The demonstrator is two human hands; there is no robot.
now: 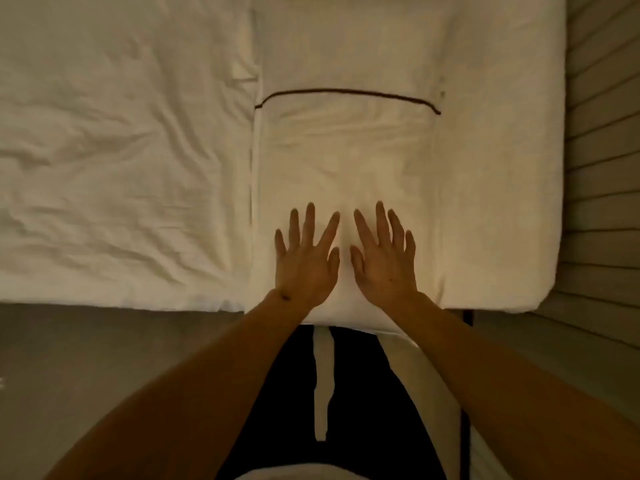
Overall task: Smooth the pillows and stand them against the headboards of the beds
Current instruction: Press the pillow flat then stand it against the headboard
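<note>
Under both flat, released hands, left hand [304, 261] and right hand [384, 261], lies the pillow [346, 161].

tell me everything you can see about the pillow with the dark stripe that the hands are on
The pillow is white, in a soft cloth cover that looks like cotton, with one thin dark stripe running across it. It lies flat on the bed, not standing, its near edge at the bed's side. Light wrinkles fan out just below the stripe. The left hand and the right hand rest flat on its near part, side by side with fingers spread. The rumpled duvet lies along its left edge.
</note>
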